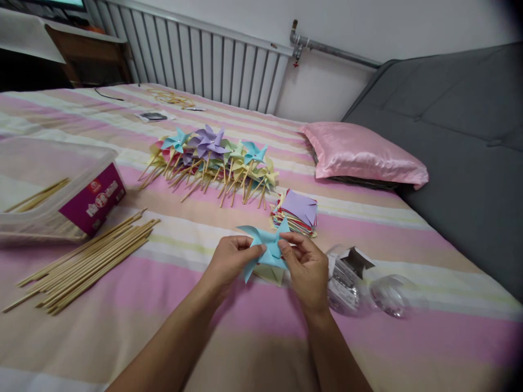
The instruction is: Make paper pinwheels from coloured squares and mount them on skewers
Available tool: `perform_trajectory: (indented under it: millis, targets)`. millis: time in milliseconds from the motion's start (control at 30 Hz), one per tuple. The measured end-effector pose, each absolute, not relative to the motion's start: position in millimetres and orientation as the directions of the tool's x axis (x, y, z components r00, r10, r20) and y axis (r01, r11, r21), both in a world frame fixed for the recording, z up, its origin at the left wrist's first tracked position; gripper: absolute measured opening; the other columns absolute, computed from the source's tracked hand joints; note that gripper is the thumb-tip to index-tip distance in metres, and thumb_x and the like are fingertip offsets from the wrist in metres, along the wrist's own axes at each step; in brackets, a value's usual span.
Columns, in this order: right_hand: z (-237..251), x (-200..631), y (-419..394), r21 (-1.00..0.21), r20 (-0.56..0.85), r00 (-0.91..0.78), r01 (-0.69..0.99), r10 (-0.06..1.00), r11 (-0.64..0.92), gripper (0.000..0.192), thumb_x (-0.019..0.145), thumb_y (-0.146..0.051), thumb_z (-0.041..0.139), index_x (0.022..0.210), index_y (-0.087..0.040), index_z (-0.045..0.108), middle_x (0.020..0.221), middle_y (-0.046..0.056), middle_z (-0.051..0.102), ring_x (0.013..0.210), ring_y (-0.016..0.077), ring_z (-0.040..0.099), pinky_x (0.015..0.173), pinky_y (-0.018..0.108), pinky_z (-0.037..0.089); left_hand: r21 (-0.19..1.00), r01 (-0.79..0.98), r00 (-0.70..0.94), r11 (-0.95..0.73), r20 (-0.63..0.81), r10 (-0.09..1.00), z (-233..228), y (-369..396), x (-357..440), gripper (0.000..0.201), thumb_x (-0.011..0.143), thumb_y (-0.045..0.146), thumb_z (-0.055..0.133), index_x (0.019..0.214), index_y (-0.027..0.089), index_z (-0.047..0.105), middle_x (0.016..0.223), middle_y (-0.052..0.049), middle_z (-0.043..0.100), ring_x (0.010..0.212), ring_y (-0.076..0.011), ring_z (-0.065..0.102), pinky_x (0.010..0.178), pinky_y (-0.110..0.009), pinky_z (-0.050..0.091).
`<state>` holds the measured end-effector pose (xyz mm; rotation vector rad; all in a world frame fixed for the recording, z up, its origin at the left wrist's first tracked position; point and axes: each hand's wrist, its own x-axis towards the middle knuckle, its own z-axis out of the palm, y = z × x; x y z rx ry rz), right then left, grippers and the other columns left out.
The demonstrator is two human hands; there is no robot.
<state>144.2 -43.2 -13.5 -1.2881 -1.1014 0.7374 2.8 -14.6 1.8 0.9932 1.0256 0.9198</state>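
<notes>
Between my two hands is a light blue paper pinwheel (267, 239) with its blades folded in and no stick visible on it. My left hand (231, 261) pinches its left side between thumb and fingers. On the other side, my right hand (305, 267) is closed on the pinwheel near its centre, thumb and fingertips together. Beneath it a pale yellow paper piece (272, 274) lies on the bed. A stack of cut paper squares (300, 208), purple on top, sits just beyond my right hand. Right of that hand is a clear plastic container (343, 291) with small shiny items.
Finished pinwheels on sticks (210, 144) lie in a heap ahead. Loose wooden sticks (93, 261) are spread at the left beside a clear plastic box (53, 163). A pink pillow (363, 152) rests near the grey headboard (449, 109). A round clear lid (390, 296) lies at the right.
</notes>
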Motion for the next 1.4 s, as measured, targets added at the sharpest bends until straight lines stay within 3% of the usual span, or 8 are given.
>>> perform_trajectory:
  millis: [500,700,933,1100,1400]
  targets:
    - [-16,145,-44,-0.953,0.26,0.323,0.238,0.91,0.188,0.015,0.075,-0.032,0.066,0.083,-0.019,0.067,0.072,0.002,0.066,0.063,0.013,0.059,0.061,0.026,0.048,0.952,-0.108,0.264,0.287,-0.251,0.931,1,-15,3,0.026,0.062,0.036,0.07,0.059,0.012,0.061,0.054,0.001,0.054,0.049,-0.0087,0.042,0.049,-0.021,0.03]
    - [-11,144,-45,-0.916,0.34,0.194,0.291,0.92,0.276,0.011,0.078,-0.027,0.061,0.083,-0.021,0.069,0.081,0.003,0.065,0.073,0.0144,0.06,0.064,0.025,0.048,0.947,-0.121,0.247,0.297,-0.261,0.933,2,-16,4,0.022,0.062,0.032,0.068,0.057,0.013,0.06,0.05,0.003,0.051,0.046,-0.0075,0.041,0.047,-0.02,0.029]
    - [-7,143,-46,-0.93,0.269,0.105,0.288,0.957,0.23,0.018,0.082,-0.03,0.056,0.092,-0.022,0.069,0.087,0.004,0.067,0.08,0.0162,0.061,0.07,0.028,0.048,0.954,-0.115,0.242,0.276,-0.242,0.94,4,-16,4,0.019,0.06,0.029,0.069,0.057,0.012,0.062,0.05,0.004,0.051,0.047,-0.0075,0.042,0.048,-0.02,0.031]
    - [-7,144,-48,-0.94,0.203,0.053,0.29,0.978,0.18,0.024,0.078,-0.032,0.061,0.098,-0.02,0.065,0.087,0.005,0.067,0.073,0.016,0.061,0.067,0.029,0.049,0.961,-0.095,0.212,0.259,-0.235,0.949,4,-16,4,0.017,0.059,0.028,0.068,0.058,0.012,0.063,0.052,0.002,0.054,0.05,-0.009,0.045,0.05,-0.021,0.032]
    - [-12,143,-46,-0.953,0.193,0.055,0.25,0.98,0.173,0.024,0.075,-0.026,0.064,0.098,-0.02,0.063,0.087,0.004,0.068,0.074,0.0166,0.062,0.069,0.029,0.05,0.954,-0.122,0.245,0.275,-0.24,0.939,6,-17,4,0.017,0.061,0.026,0.064,0.055,0.012,0.058,0.05,0.004,0.049,0.047,-0.0071,0.039,0.048,-0.02,0.027]
